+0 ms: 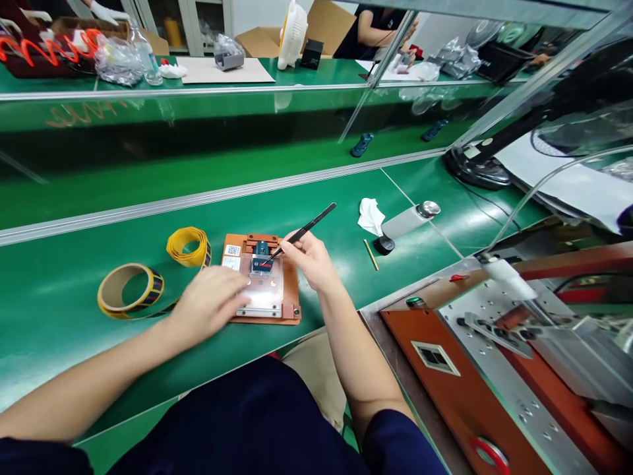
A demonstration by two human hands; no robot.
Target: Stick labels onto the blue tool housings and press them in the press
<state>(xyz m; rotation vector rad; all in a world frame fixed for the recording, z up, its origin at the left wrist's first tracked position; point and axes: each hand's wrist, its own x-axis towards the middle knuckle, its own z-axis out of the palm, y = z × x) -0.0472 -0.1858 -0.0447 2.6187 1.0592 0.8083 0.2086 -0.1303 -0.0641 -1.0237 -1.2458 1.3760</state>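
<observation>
My right hand [311, 258] pinches black tweezers [316, 220], their tips pointing down at a dark label [262, 264] with red and white print. The label lies at a cut-out in a clear plate [264, 290] on a brown fixture [291, 290]. Behind the label, a small dark teal part [262, 248] sits in the fixture. My left hand [210, 300] rests by the plate's left edge, fingers stretched out and slightly blurred, with no object visible in them. Left of it are a label roll [157, 285] on a tan core and a coiled yellow strip [188, 245].
To the right lie a crumpled tissue [370, 216], a brass-coloured rod [370, 254] and a grey bottle [403, 223] on its side. A machine with a metal plate [475, 330] stands at the right. A lamp base [477, 168] is behind it. Across the partition, a person [373, 30] works.
</observation>
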